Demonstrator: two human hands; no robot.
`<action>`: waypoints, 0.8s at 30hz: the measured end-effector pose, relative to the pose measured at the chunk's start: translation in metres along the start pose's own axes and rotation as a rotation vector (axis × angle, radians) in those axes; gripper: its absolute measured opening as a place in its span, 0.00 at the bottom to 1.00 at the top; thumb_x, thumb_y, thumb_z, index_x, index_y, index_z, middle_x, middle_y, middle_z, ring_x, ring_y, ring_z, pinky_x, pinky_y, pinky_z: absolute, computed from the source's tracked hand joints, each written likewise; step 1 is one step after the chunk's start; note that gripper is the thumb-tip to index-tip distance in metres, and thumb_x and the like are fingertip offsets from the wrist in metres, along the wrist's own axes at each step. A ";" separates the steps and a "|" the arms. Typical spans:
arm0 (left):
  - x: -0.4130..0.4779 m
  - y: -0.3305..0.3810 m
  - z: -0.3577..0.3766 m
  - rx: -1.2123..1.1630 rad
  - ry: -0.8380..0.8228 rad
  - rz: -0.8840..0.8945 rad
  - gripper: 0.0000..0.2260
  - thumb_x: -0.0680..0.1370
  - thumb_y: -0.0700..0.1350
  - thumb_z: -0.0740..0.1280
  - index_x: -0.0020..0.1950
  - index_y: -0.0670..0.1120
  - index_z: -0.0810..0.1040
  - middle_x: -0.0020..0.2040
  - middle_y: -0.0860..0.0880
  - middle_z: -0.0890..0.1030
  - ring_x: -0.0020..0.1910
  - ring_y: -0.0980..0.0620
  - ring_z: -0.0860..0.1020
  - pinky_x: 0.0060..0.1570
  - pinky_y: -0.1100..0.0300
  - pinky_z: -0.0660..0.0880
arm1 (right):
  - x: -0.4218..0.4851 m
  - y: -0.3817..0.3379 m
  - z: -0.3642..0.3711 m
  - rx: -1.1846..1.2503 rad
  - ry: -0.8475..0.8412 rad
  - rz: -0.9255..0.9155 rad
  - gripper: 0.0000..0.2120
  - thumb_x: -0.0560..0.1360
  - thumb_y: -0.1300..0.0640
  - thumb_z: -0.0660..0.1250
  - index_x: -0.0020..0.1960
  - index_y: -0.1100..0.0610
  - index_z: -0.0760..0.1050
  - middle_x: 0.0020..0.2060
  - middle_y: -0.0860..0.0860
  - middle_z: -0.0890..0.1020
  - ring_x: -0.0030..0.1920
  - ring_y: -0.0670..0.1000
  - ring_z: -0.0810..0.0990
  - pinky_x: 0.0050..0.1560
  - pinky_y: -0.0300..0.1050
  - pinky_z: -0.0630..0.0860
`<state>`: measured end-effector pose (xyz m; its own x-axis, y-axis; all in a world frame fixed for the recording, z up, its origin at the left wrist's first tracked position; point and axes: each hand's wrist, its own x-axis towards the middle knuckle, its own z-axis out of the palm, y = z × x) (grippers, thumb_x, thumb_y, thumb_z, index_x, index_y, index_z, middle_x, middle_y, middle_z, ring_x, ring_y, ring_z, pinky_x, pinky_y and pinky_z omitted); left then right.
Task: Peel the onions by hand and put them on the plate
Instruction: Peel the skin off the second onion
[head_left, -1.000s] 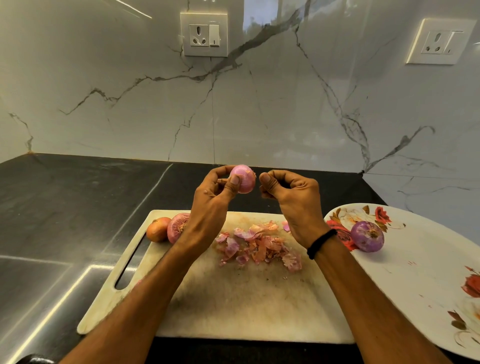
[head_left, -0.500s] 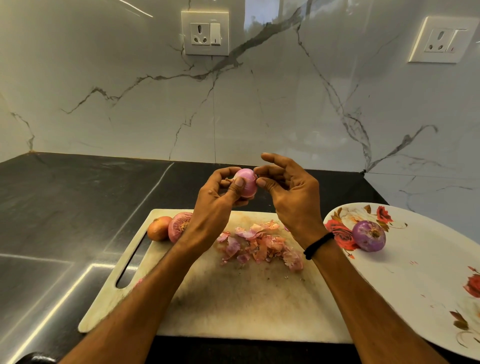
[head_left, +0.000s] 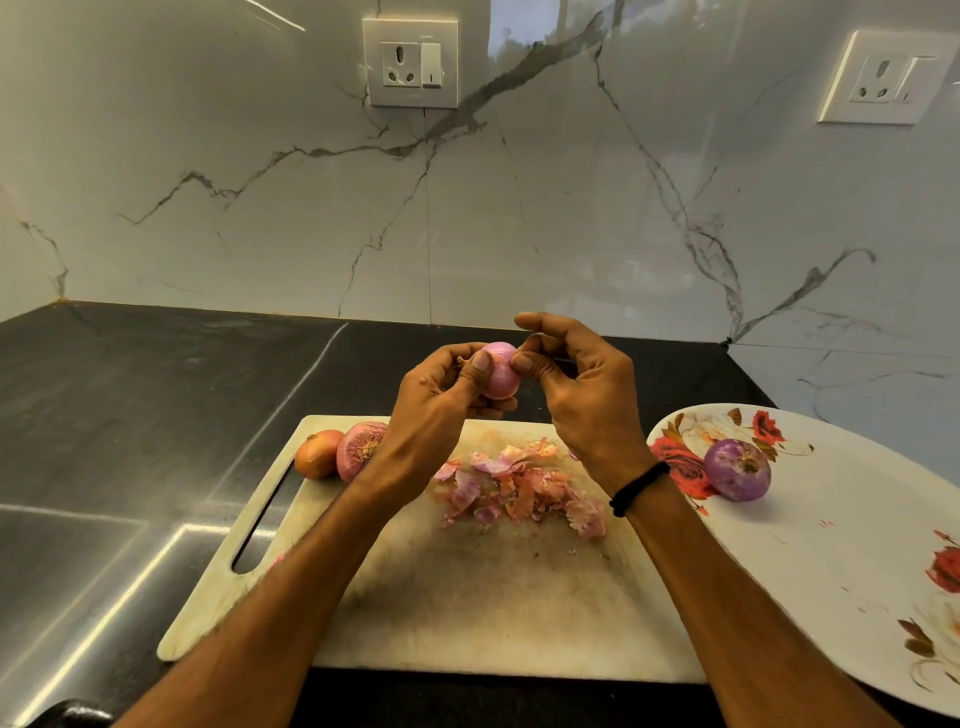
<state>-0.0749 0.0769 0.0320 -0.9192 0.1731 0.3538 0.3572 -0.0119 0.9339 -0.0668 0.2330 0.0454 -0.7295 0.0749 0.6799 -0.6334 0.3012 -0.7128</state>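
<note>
Both hands are raised together above the far edge of the chopping board (head_left: 467, 597), meeting on one small pink onion (head_left: 501, 374). The left hand (head_left: 441, 405) grips the onion from its left side, the thumb laid across the front and the fingers curled behind and under it. The right hand (head_left: 587, 400) closes on the onion's right side: the thumb tip presses against the skin, the middle fingers are bent in behind it, and the index finger arches over the top. Whether a flake of skin sits between those fingertips cannot be told. A black wristband (head_left: 639, 488) circles the right wrist.

At the board's far left corner two unpeeled onions touch each other, an orange-brown onion (head_left: 318, 453) at the edge and a reddish onion (head_left: 358, 451) just beside it, partly hidden by the left wrist. A heap of pink and orange onion skins (head_left: 519, 486) lies on the far half of the board, between the two forearms.

The white floral plate (head_left: 841, 561) sits on the black counter (head_left: 130, 415) just beside the board's right edge. One peeled purple onion (head_left: 737, 477) rests near the plate's far left rim, next to a printed red rose.

Behind the counter stands a white marble wall with two sockets, the left socket (head_left: 410, 62) and the right socket (head_left: 878, 78).
</note>
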 end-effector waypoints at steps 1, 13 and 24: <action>0.000 0.000 0.000 -0.002 0.002 0.003 0.21 0.76 0.55 0.61 0.64 0.44 0.74 0.56 0.42 0.81 0.49 0.44 0.85 0.53 0.51 0.82 | 0.000 0.001 0.000 0.001 -0.007 0.008 0.16 0.76 0.66 0.70 0.63 0.60 0.78 0.48 0.44 0.81 0.51 0.40 0.81 0.55 0.34 0.78; 0.000 0.000 -0.001 -0.020 0.010 0.014 0.23 0.77 0.55 0.61 0.65 0.41 0.74 0.55 0.40 0.81 0.48 0.44 0.85 0.51 0.51 0.83 | -0.003 -0.002 0.004 0.182 0.009 0.155 0.10 0.70 0.55 0.72 0.51 0.53 0.82 0.50 0.54 0.84 0.52 0.47 0.82 0.52 0.40 0.80; -0.002 0.005 0.001 -0.113 -0.053 0.019 0.18 0.76 0.52 0.64 0.66 0.50 0.75 0.60 0.45 0.79 0.52 0.42 0.84 0.53 0.51 0.82 | -0.002 0.000 0.007 0.138 0.071 0.194 0.07 0.75 0.59 0.70 0.52 0.59 0.81 0.46 0.52 0.83 0.48 0.46 0.82 0.48 0.36 0.80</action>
<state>-0.0710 0.0770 0.0358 -0.9014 0.2232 0.3710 0.3507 -0.1258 0.9280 -0.0671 0.2265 0.0423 -0.8243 0.1866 0.5346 -0.5158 0.1419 -0.8449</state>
